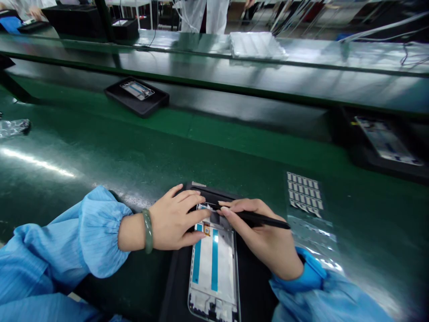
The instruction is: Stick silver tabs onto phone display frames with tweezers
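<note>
A phone frame [224,264] with two blue strips lies in a black tray [177,273] at the bottom centre. My left hand [177,219], a green bangle at its wrist, rests with fingers spread over the frame's upper left part. A small orange-edged part [207,230] shows beside its fingertips. My right hand [261,232] pinches a black pen-like tool [263,219], its tip low over the frame's top end near my left fingers. Whether the tip touches the frame cannot be made out.
On the right lies a sheet of small grey pieces [304,192] above clear film [313,232]. Black trays with phone frames stand at back left [144,107] and far right [378,161]. A raised shelf [201,62] crosses behind; people stand beyond.
</note>
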The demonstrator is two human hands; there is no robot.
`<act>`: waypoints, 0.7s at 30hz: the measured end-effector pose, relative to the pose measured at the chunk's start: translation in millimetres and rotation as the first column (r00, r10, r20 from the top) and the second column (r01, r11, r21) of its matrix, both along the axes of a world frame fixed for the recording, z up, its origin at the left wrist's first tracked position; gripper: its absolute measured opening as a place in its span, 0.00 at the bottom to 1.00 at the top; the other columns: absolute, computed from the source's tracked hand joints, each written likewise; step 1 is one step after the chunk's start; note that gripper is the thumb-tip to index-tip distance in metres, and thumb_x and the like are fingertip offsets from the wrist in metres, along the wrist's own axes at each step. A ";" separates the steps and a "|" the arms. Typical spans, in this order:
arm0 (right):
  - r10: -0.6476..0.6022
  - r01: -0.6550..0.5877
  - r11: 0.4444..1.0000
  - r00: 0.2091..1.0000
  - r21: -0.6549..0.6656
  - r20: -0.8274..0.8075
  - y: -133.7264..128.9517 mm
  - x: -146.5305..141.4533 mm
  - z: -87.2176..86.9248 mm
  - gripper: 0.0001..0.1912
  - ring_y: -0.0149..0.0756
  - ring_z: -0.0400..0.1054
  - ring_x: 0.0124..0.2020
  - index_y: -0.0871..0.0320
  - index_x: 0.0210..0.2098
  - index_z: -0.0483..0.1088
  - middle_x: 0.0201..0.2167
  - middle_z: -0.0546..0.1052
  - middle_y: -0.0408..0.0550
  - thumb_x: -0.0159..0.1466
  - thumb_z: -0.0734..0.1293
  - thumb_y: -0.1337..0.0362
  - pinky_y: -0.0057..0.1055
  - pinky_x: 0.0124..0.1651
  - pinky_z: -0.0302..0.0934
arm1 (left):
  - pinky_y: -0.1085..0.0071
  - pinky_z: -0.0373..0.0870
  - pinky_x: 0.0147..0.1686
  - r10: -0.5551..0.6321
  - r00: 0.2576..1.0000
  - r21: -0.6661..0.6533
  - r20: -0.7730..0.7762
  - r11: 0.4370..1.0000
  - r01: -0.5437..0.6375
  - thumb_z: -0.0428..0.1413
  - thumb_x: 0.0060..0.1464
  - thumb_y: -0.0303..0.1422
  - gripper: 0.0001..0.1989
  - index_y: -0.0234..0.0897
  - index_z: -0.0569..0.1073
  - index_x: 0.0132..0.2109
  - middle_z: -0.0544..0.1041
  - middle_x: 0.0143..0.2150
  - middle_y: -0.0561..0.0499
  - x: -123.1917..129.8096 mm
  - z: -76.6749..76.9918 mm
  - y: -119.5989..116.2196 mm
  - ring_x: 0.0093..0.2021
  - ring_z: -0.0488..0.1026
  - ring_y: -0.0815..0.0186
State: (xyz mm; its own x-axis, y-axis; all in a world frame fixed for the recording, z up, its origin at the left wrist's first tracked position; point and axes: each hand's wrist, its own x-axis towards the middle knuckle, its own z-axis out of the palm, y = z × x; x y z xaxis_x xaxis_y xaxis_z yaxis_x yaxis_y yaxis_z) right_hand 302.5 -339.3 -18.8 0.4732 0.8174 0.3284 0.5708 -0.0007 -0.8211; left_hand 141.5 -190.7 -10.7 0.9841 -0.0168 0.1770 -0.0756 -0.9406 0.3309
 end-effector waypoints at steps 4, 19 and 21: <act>-0.003 0.003 1.000 1.000 -0.013 0.013 0.1 -0.3 0.1 0.04 0.39 0.73 0.37 0.53 0.34 0.68 0.33 0.76 0.45 0.61 0.69 0.64 0.34 0.40 0.69 | 0.48 0.54 0.58 -0.001 1.000 0.000 -0.008 1.000 0.001 0.50 0.59 0.42 0.20 0.38 0.66 0.55 0.67 0.56 0.43 0.2 0.3 0.0 0.60 0.60 0.54; 0.015 -0.016 1.000 0.999 0.014 0.030 -2.2 -0.5 -2.6 0.05 0.37 0.72 0.38 0.53 0.35 0.68 0.34 0.76 0.43 0.61 0.69 0.67 0.32 0.40 0.67 | 0.48 0.55 0.58 -0.003 1.000 0.004 0.010 1.000 0.003 0.50 0.59 0.42 0.19 0.39 0.67 0.54 0.68 0.56 0.43 0.2 -0.9 0.2 0.60 0.60 0.54; 0.030 -0.030 0.999 0.999 0.011 0.033 -1.7 -0.5 -2.3 0.05 0.38 0.72 0.39 0.53 0.34 0.68 0.35 0.76 0.44 0.61 0.68 0.67 0.33 0.41 0.67 | 0.49 0.55 0.58 -0.002 1.000 0.003 0.011 1.000 0.002 0.49 0.59 0.42 0.19 0.39 0.67 0.54 0.68 0.56 0.43 0.4 -1.0 0.3 0.59 0.60 0.54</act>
State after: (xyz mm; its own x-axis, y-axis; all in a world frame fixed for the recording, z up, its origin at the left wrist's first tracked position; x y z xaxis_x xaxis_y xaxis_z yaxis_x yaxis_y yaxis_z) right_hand 302.0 -341.0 -21.1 0.4373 0.8274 0.3524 0.5969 0.0260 -0.8019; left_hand 141.9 -190.4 -11.6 0.9820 -0.0195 0.1879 -0.0813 -0.9415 0.3272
